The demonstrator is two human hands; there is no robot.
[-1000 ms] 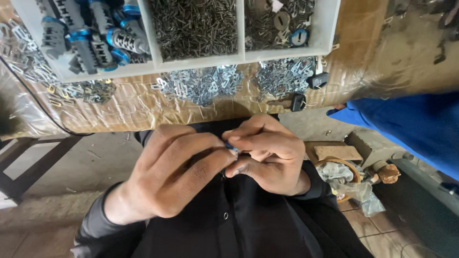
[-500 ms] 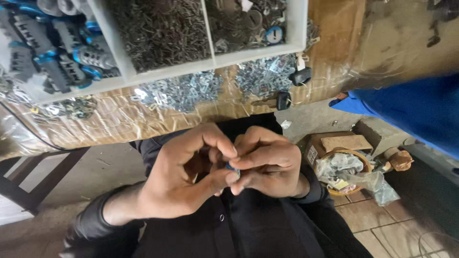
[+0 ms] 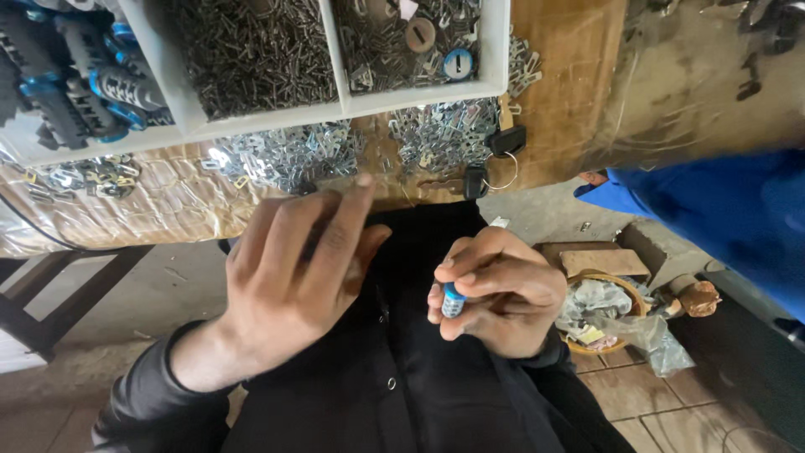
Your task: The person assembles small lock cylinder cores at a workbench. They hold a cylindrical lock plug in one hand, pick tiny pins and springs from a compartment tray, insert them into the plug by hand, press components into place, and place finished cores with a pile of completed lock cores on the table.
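My right hand is curled around a small blue and silver part, held over my black shirt in front of my chest. My left hand has come away from it, fingers spread and pointing up toward the table edge, holding nothing. Just beyond its fingertips lie piles of small shiny metal plates on the plastic-covered table.
A white divided tray holds blue-black parts, dark small screws and mixed metal bits. Black key fobs with a ring lie at the table edge. Another person's blue sleeve is at right. A basket of rubbish sits on the floor.
The two hands were pressed together on the small part. Now my left hand has let go and lifted toward the table, while my right hand keeps the part.
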